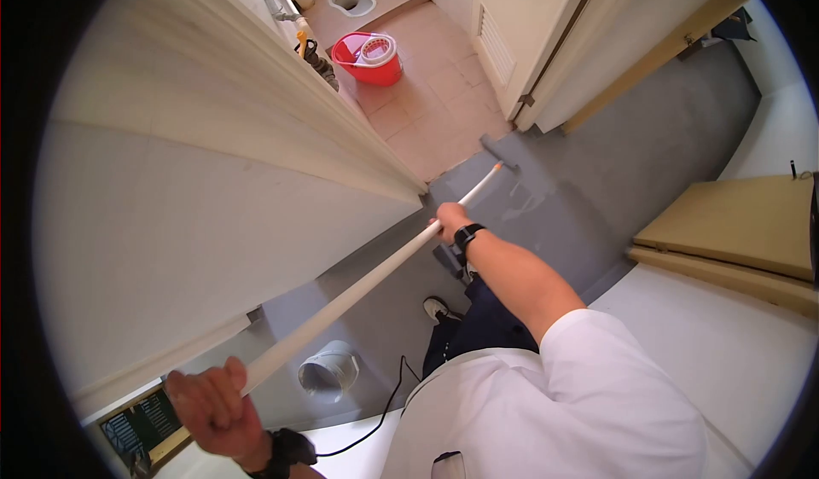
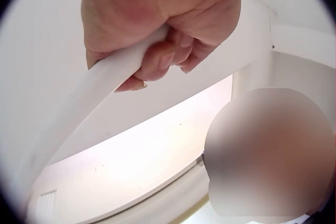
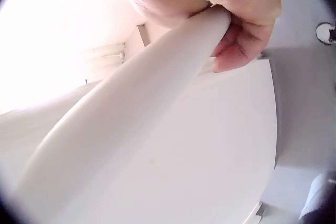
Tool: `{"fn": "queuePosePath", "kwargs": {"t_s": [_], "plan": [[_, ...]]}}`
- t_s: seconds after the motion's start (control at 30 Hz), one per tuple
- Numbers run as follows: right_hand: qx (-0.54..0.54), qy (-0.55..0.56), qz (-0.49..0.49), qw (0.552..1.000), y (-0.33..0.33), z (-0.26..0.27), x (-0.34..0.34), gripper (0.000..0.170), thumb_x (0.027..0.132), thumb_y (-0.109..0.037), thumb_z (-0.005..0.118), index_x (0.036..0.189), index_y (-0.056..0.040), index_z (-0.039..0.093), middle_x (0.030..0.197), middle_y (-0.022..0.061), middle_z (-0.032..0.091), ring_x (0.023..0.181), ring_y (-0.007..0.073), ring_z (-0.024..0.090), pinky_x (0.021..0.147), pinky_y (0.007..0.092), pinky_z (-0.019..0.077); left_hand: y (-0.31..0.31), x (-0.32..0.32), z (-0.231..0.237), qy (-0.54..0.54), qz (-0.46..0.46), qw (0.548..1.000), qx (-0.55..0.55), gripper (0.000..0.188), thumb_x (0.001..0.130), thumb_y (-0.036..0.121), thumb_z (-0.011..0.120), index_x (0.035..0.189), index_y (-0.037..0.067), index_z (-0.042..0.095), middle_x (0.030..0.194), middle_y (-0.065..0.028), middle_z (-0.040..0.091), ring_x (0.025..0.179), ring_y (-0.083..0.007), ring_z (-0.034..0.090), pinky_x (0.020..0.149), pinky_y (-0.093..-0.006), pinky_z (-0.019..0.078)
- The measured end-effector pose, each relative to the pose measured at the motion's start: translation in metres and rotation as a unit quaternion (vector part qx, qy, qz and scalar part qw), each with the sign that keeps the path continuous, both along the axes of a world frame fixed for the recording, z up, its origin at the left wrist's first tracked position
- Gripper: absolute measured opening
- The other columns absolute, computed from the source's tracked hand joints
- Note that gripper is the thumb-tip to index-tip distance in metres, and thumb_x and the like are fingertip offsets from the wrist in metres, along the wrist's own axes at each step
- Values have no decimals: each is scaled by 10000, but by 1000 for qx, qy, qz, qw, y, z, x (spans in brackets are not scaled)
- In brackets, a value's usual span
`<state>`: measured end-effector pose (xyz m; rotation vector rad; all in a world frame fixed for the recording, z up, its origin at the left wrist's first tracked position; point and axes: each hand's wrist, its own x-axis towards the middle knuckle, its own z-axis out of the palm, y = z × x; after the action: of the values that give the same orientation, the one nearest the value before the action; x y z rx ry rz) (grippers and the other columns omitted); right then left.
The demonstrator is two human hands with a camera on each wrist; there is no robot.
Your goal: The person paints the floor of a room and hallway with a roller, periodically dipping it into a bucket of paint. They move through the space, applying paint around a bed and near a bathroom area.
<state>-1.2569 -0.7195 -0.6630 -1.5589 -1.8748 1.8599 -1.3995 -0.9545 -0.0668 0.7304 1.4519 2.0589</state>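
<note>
A long white pole [image 1: 341, 308] runs from the lower left up to a grey roller [image 1: 498, 151] lying on the floor at the doorway in the head view. The left hand [image 1: 213, 406] grips the pole near its lower-left end; in the left wrist view that hand [image 2: 163, 14] has its fingers curled round the pole [image 2: 79, 98]. Farther along, the right hand [image 1: 452, 221] holds the pole toward the roller end. In the right wrist view the right hand [image 3: 210, 3] wraps round the pole [image 3: 126, 103]. Wet-looking grey coating [image 1: 533, 193] shows beside the roller.
A red bucket [image 1: 375, 63] stands on the pink tiles beyond the doorway, with a squat toilet [image 1: 351, 0] behind it. A whitish bucket [image 1: 329, 371] lies near the feet. Walls and an open door [image 1: 516, 35] flank the doorway; a wooden cabinet [image 1: 734, 223] is at right.
</note>
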Motion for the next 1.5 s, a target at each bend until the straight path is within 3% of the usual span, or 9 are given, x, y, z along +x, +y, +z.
{"fn": "queuePosePath", "kwargs": {"t_s": [0.2, 0.3, 0.37, 0.43, 1.0, 1.3, 1.4, 1.43, 1.5], "plan": [[-380, 24, -469, 797, 47, 87, 35, 189, 917, -128, 413, 1083, -44, 443, 891, 151, 578, 741, 262, 615, 648, 461, 573, 32, 36, -30, 26, -45, 999, -15, 259, 909, 114, 463, 707, 133, 301, 442, 41, 261, 398, -75, 216, 549, -309, 283], [-379, 37, -409, 829, 25, 72, 22, 179, 902, -107, 412, 1063, -33, 436, 855, 157, 559, 721, 273, 605, 639, 476, 569, 5, 39, -14, 30, -35, 999, -29, 149, 894, 113, 497, 781, 100, 399, 506, 18, 304, 456, -95, 278, 560, -306, 314], [-29, -64, 105, 992, -9, 96, 11, 105, 862, -146, 502, 878, -44, 517, 763, 159, 576, 670, 302, 595, 606, 447, 537, -29, 25, 7, 34, -111, 993, -15, 102, 912, 129, 553, 988, 64, 534, 623, -30, 424, 581, -143, 450, 684, -333, 433], [196, -94, 293, 931, -53, 139, -3, 184, 823, -186, 593, 694, -55, 599, 670, 161, 592, 620, 332, 585, 574, 417, 504, -33, 26, 37, 51, -132, 990, -4, 158, 930, 138, 543, 827, 93, 431, 583, -32, 377, 549, -145, 378, 678, -359, 382], [276, 121, 185, 935, -133, 96, -84, 207, 718, -320, 713, 765, -119, 709, 799, 132, 657, 790, 338, 640, 704, 416, 504, -39, -5, 129, 91, -200, 974, 52, 375, 953, 175, 492, 627, 142, 309, 525, -2, 236, 489, -129, 241, 651, -390, 337], [182, 74, 211, 957, -97, 49, -84, 158, 895, -104, 440, 1041, -58, 481, 919, 151, 580, 842, 295, 641, 683, 434, 547, -96, -82, 114, 131, -78, 988, -9, 474, 974, 138, 411, 1378, -97, 330, 818, -95, 525, 865, -224, 594, 1052, -559, 358], [185, 122, 226, 949, -83, 18, -70, 186, 919, -36, 376, 1099, -10, 412, 968, 162, 559, 837, 289, 641, 682, 448, 563, -38, -45, 89, 81, -232, 968, 51, 449, 977, 111, 391, 1368, -102, 338, 759, -73, 470, 781, -176, 547, 1013, -539, 391], [184, 107, 224, 951, -74, 27, -61, 188, 918, -37, 381, 1100, -14, 425, 971, 159, 568, 835, 284, 644, 681, 440, 565, -16, -20, 80, 80, 61, 995, 8, 144, 957, 108, 420, 1035, 10, 348, 613, -12, 329, 599, -121, 363, 793, -413, 342], [173, 59, 228, 956, -55, 51, -43, 195, 916, -39, 390, 1100, -21, 452, 977, 153, 588, 833, 274, 651, 680, 425, 570, -27, -20, 64, 54, 94, 994, 4, 132, 969, 134, 437, 859, 74, 395, 531, 32, 215, 493, -80, 232, 672, -324, 321]]}}
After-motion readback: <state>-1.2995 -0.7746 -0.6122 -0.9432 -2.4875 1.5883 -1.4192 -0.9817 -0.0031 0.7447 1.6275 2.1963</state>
